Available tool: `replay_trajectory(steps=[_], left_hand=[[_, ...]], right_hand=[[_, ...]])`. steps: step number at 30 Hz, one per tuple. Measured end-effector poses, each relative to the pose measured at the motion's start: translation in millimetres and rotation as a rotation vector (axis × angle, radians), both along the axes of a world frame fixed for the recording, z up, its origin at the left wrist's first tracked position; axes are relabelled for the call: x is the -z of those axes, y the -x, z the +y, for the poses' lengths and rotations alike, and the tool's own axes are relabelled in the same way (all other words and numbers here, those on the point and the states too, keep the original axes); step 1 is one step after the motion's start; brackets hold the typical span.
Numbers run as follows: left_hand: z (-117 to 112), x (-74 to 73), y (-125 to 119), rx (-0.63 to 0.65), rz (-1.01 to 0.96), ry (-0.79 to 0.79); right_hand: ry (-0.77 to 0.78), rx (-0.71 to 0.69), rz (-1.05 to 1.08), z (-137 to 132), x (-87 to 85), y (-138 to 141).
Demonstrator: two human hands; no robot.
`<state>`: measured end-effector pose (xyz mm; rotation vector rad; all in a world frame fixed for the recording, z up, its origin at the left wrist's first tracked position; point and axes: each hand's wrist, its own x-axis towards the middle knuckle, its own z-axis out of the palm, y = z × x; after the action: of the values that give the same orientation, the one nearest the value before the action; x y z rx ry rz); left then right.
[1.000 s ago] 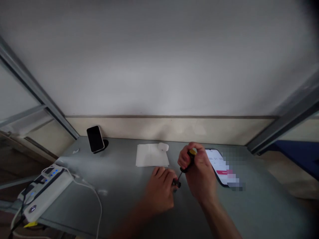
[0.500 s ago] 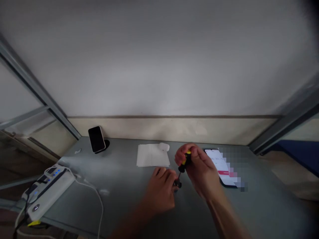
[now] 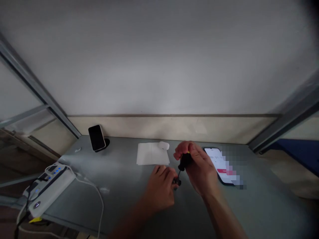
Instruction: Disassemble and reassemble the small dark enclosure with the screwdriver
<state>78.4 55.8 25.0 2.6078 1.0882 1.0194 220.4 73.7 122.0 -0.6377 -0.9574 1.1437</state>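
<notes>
My right hand is wrapped round the black and yellow handle of a screwdriver. The thin shaft points down to a small dark part, which my left hand pinches. The tip meets that part or lies very close to it; my fingers cover most of it, so its kind cannot be made out. Just behind my hands lie white paper sheets with a small white rounded object at their far right corner.
A lit phone lies right of my right hand. At the back left, a dark-screened device leans on a stand. A white power strip with blue lights and cables sits on the left edge of the grey table.
My right hand has turned slightly round the screwdriver, and less of the yellow shows. My left hand stays on the small dark part. The view has shifted very slightly.
</notes>
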Motion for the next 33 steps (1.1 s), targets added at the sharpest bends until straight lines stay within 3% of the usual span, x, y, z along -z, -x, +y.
replay_trajectory(steps=[6, 11, 17, 33], left_hand=[[1.3, 3.9, 1.0, -0.005, 0.039, -0.034], [1.5, 5.1, 1.0, 0.001, 0.046, -0.004], [-0.4, -4.3, 0.3, 0.007, 0.058, 0.040], [0.0, -11.2, -3.7, -0.002, 0.079, 0.151]], right_hand=[[0.069, -0.037, 0.045, -4.6, 7.5, 17.4], [0.015, -0.030, 0.050, -7.5, 9.8, 20.6], [-0.005, 0.118, 0.037, 3.0, 9.5, 5.5], [0.222, 0.335, 0.201, 27.5, 12.6, 10.4]])
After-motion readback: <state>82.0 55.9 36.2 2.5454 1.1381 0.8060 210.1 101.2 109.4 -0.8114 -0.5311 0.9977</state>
